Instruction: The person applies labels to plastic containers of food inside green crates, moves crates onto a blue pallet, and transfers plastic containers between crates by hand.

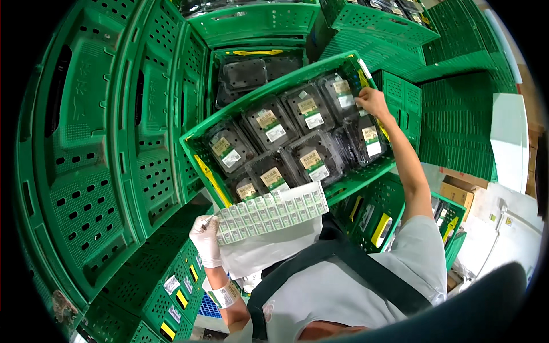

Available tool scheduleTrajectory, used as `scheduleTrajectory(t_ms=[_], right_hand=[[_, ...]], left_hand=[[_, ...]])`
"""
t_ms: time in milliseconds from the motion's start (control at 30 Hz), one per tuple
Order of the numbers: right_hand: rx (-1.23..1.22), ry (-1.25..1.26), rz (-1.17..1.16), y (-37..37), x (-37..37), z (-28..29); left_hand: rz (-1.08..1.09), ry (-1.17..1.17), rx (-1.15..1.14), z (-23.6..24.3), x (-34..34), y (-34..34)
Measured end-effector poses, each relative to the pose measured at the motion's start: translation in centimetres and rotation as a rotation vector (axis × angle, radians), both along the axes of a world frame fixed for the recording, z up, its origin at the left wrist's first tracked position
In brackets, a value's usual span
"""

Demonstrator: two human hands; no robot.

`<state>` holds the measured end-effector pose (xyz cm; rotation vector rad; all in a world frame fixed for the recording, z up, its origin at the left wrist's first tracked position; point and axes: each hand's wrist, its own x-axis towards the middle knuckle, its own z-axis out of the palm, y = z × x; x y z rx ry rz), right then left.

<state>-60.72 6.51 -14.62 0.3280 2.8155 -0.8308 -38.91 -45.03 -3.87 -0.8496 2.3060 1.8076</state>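
My left hand (206,243), in a white glove, is closed on the left end of a sheet of small green-and-white labels (271,212). A small dark item shows at its fingertips, too small to name. The sheet overlaps the near edge of a tilted green crate (366,178). Inside the crate, clear lidded plastic boxes (313,160) with dark contents stand in two rows, each bearing a paper label. My bare right hand (373,103) reaches to the far right corner, fingers pinched beside a labelled box (337,94). What they pinch is hidden.
Large green crates (97,143) stand on end along the left. Behind the full crate, another crate holds clear boxes (245,74). Stacked green crates (457,114) rise on the right, near a cardboard box (457,191). More crates (372,220) lie below on the right.
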Motion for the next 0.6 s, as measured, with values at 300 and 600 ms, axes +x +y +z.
scheduleTrajectory(t_ms=[300,600], right_hand=[[-0.363,-0.183,-0.086,3.2,8.3,2.7],[0.523,0.148,0.133,-0.3,8.5,-0.8]], left_hand=[[-0.069,0.018,-0.07,-0.1,0.7,-1.6],[-0.051,0.028,0.058,0.6,2.0,-0.6]])
